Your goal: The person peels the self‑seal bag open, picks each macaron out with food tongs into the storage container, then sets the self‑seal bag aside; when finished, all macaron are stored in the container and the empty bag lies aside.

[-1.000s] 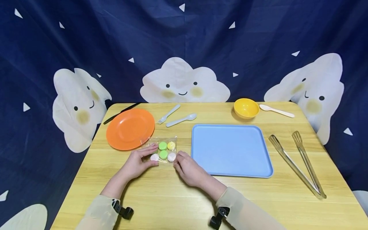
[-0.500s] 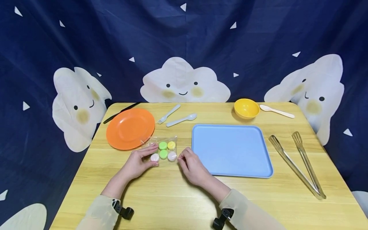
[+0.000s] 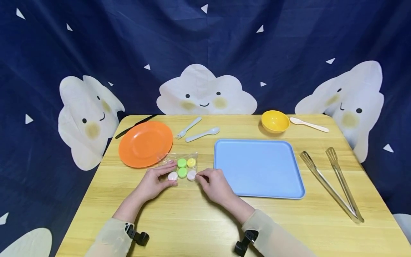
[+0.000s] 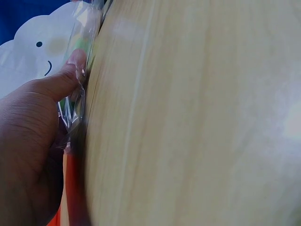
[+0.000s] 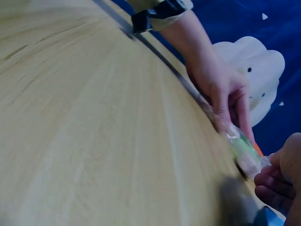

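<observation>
A clear plastic bag (image 3: 185,156) lies on the table with several round macaron-like pieces inside, green, yellow and pale. My left hand (image 3: 154,181) grips its left end, thumb on the near side and fingers on the far side, partly covering the contents. In the left wrist view the thumb presses on the crinkled film. At the other end, my right hand (image 3: 215,184) pinches the bag's right edge between thumb and index finger, beside a pale piece (image 3: 191,175). The right wrist view also has the remaining right-hand fingers (image 5: 275,186) curled in.
Left of the bag lies an orange plate (image 3: 146,144), a black knife (image 3: 136,126) behind it. A fork (image 3: 188,127) and spoon (image 3: 203,134) lie farther back. To the right are a blue tray (image 3: 258,167), yellow bowl (image 3: 275,121), white spoon (image 3: 309,124) and metal tongs (image 3: 332,189).
My right hand drew a little to the right, off the bag's edge, then came back left and now pinches that edge. The left hand and the bag have hardly moved.
</observation>
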{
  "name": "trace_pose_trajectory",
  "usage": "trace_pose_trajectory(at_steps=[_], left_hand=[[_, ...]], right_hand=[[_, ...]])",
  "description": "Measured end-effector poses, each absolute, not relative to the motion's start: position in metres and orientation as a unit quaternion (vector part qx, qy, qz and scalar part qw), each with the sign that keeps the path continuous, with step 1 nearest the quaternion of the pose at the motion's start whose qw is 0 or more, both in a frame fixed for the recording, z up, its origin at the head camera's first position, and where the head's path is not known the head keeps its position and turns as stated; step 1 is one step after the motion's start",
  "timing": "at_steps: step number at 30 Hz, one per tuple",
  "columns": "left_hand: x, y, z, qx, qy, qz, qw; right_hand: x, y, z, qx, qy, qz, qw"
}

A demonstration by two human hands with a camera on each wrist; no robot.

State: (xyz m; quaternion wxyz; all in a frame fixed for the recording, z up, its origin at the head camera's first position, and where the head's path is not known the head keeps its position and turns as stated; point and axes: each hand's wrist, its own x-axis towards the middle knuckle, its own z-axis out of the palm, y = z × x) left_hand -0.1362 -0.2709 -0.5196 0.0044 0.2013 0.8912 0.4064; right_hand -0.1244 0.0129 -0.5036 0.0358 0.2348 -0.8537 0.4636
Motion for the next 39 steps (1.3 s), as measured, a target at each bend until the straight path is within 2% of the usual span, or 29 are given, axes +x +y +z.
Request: trace_pose_trajectory(at_steps=[7, 19, 25, 31, 36, 39], left_hand=[[-0.136, -0.27, -0.518, 0.2, 0.891, 0.407, 0.006], [-0.138, -0.269, -0.519, 0.198, 0.894, 0.401, 0.014], [-0.136, -0.273, -0.519, 0.202, 0.893, 0.401, 0.013], [-0.135, -0.275, -0.52, 0.205, 0.892, 0.403, 0.01], [-0.135, -0.273, -0.519, 0.21, 0.89, 0.406, 0.006], [-0.136, -0.271, -0.519, 0.214, 0.889, 0.405, 0.006]], right_hand=[[-0.13, 0.025, -0.495, 0.201, -0.855, 0.477, 0.027], [-0.151, 0.001, -0.488, 0.216, -0.864, 0.455, -0.012], [-0.154, 0.014, -0.483, 0.184, -0.864, 0.467, -0.03], [-0.158, 0.023, -0.482, 0.169, -0.86, 0.48, -0.028], [-0.168, 0.009, -0.485, 0.193, -0.852, 0.486, -0.003], [-0.173, 0.003, -0.487, 0.202, -0.857, 0.474, -0.011]])
